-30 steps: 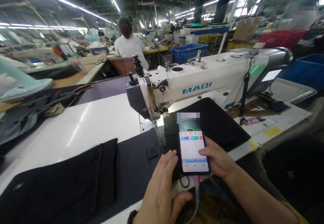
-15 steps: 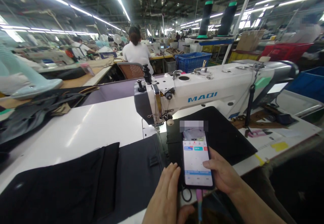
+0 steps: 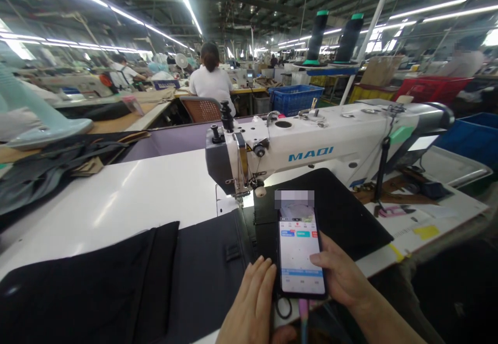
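Note:
My right hand [image 3: 340,271] grips a lit smartphone [image 3: 301,253] by its right side, the thumb over the screen. A pink cable end [image 3: 303,310] hangs from the phone's bottom edge. To the left of the phone, my left hand [image 3: 251,297] lies flat with its fingers stretched out on the black fabric [image 3: 210,271] near the table's front edge. A black ring [image 3: 284,308], perhaps a scissor handle, shows between the hands. Beyond them stands a white sewing machine [image 3: 311,147], its presser foot [image 3: 241,201] over the black fabric. More black fabric [image 3: 330,198] lies behind the phone.
The white table [image 3: 155,188] carries folded black fabric [image 3: 85,281] at the left. Pink-handled snips [image 3: 395,210] lie at the right. Two black thread cones [image 3: 317,38] stand on a holder. A person in white [image 3: 210,82] sits ahead, near a blue crate [image 3: 295,97].
The view has shifted slightly, so the machine and hands sit a little lower. My right hand still holds the phone, and my left hand stays on the fabric.

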Motion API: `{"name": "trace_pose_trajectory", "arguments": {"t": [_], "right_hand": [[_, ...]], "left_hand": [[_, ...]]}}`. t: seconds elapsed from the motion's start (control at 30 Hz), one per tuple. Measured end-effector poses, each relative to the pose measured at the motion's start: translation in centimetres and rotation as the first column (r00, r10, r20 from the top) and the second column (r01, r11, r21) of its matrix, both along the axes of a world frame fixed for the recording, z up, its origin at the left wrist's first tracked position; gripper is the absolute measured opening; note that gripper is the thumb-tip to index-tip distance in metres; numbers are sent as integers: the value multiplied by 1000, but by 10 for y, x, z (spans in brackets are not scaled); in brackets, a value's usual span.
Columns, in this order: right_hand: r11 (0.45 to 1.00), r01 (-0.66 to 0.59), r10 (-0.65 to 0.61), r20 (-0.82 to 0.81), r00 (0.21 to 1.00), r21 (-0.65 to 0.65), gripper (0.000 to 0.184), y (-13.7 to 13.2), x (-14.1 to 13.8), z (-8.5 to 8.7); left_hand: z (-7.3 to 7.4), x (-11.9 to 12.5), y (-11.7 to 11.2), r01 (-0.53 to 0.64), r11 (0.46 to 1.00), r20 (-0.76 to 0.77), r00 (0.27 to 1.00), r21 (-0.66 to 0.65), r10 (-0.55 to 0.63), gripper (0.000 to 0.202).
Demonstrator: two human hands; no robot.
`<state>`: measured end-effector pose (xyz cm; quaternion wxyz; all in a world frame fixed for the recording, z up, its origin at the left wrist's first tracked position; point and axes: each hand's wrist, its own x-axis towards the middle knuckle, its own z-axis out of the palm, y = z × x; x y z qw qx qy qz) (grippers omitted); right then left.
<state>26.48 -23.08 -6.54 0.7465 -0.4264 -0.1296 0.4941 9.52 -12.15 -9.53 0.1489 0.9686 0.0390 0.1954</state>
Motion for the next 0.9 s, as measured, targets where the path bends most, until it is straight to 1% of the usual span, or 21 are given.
{"name": "trace_pose_trajectory", "arguments": {"t": [0.13, 0.3, 0.47, 0.73, 0.9], "right_hand": [[1000, -5, 5, -8, 1000, 25, 41, 0, 1, -2], [998, -42, 43, -10, 999, 39, 43, 0, 2, -3], [999, 1, -1, -4, 1000, 34, 43, 1, 0, -1], [999, -15, 15, 6, 1000, 33, 42, 2, 0, 2], [1000, 19, -19, -16, 1000, 0, 37, 3, 1, 2]], "left_hand": [[-1, 0, 0, -10, 1000, 10, 1000, 26, 10, 79], [-2, 0, 0, -10, 998, 33, 999, 63, 7, 78], [0, 0, 1, -9, 997, 51, 999, 77, 5, 76], [4, -1, -3, -33, 997, 43, 999, 68, 30, 71], [7, -2, -6, -33, 993, 21, 999, 114, 30, 68]]}}
